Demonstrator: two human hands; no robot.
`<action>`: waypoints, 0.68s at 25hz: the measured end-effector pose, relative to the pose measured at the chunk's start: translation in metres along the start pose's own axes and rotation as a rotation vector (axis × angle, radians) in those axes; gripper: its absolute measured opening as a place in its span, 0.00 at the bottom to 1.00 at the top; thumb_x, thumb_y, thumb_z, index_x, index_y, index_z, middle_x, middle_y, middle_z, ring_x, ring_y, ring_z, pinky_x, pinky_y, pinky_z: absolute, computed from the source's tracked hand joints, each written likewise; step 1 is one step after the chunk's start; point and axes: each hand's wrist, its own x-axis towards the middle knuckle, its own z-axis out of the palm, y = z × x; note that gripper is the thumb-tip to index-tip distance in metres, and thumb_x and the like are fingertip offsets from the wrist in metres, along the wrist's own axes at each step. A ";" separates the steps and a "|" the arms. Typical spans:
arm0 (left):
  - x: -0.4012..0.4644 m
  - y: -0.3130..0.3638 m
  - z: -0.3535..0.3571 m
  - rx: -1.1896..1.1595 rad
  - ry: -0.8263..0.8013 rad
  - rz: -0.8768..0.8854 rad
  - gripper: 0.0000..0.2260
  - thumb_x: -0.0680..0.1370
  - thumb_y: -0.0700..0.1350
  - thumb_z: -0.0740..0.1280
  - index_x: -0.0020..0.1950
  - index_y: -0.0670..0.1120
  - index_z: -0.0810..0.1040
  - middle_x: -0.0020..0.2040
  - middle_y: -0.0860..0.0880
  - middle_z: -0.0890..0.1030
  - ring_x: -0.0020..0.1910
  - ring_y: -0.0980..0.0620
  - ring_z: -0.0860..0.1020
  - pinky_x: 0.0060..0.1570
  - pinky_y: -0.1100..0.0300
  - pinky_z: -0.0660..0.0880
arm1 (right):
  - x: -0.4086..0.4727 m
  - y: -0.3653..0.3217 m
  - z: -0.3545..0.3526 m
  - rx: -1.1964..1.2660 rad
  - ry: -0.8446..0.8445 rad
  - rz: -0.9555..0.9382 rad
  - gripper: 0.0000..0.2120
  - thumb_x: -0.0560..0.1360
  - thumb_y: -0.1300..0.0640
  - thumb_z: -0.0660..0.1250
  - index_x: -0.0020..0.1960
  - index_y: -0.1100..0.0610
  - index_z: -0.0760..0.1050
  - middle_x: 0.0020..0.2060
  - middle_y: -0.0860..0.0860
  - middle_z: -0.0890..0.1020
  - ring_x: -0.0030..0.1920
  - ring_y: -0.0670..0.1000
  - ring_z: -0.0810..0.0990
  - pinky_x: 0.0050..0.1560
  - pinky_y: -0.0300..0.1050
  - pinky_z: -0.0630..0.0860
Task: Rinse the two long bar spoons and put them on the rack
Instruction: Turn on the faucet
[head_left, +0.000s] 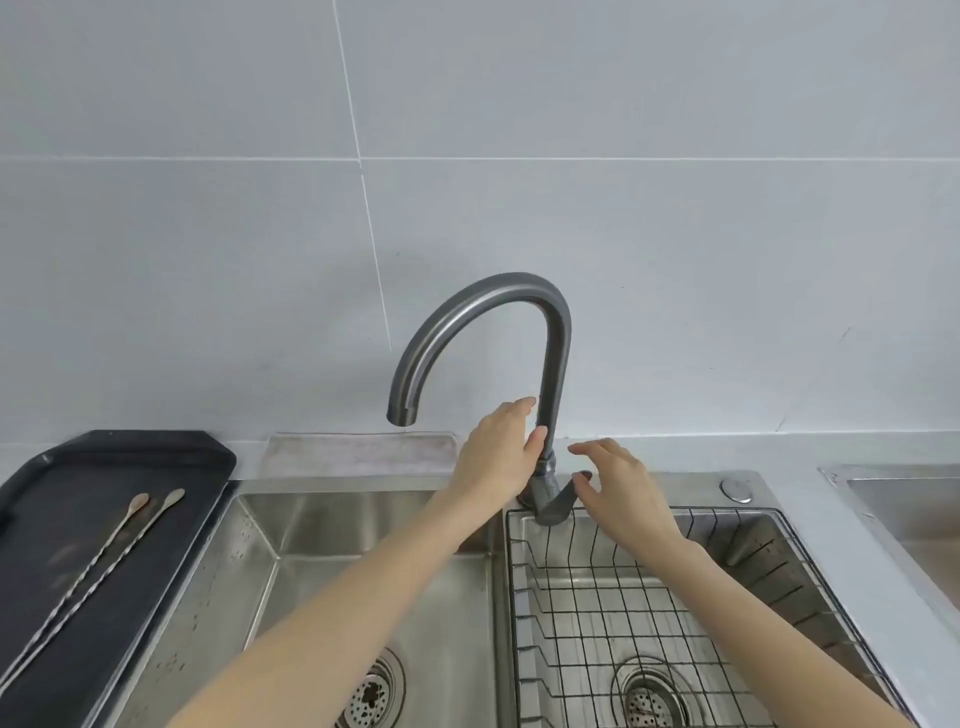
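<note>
Step in hand: getting water on, by my reading. Left hand (498, 457) curls loosely round the tap (550, 364) stem, thumb against it, not clenched. Right hand (613, 483) spread open, holding nothing, fingertips just at the lever (558, 504). No water at the spout.

Both spoons (98, 566) lie untouched on the dark tray (31, 519), left of the sink (291, 597), side by side, bowls toward the wall.

Next likely needs the lever lifted, then a reach well left for the spoons.

Spoons: thin twisted steel stems, small oval bowls. Tap: brushed grey gooseneck. Sink: stainless, water-spotted. Rack (649, 613): black wire grid seated in the right basin.
</note>
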 end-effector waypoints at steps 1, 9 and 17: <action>0.006 0.000 0.002 -0.025 0.006 -0.009 0.22 0.80 0.46 0.58 0.72 0.45 0.59 0.71 0.45 0.68 0.67 0.47 0.69 0.66 0.52 0.68 | 0.004 0.003 0.003 0.005 -0.012 0.017 0.17 0.76 0.61 0.58 0.64 0.56 0.70 0.63 0.51 0.75 0.57 0.52 0.76 0.53 0.47 0.74; 0.040 0.003 0.027 -0.253 0.098 -0.084 0.19 0.77 0.47 0.63 0.67 0.44 0.66 0.64 0.46 0.75 0.60 0.45 0.76 0.57 0.55 0.72 | 0.017 0.033 0.020 0.119 -0.019 0.042 0.10 0.74 0.61 0.62 0.54 0.57 0.78 0.49 0.54 0.81 0.50 0.55 0.80 0.52 0.51 0.77; 0.046 0.002 0.023 -0.218 0.126 -0.093 0.14 0.77 0.46 0.63 0.60 0.42 0.72 0.58 0.45 0.80 0.51 0.45 0.80 0.48 0.58 0.72 | 0.019 0.037 0.022 0.110 0.011 -0.013 0.08 0.74 0.62 0.65 0.50 0.58 0.81 0.44 0.56 0.84 0.45 0.56 0.82 0.49 0.53 0.78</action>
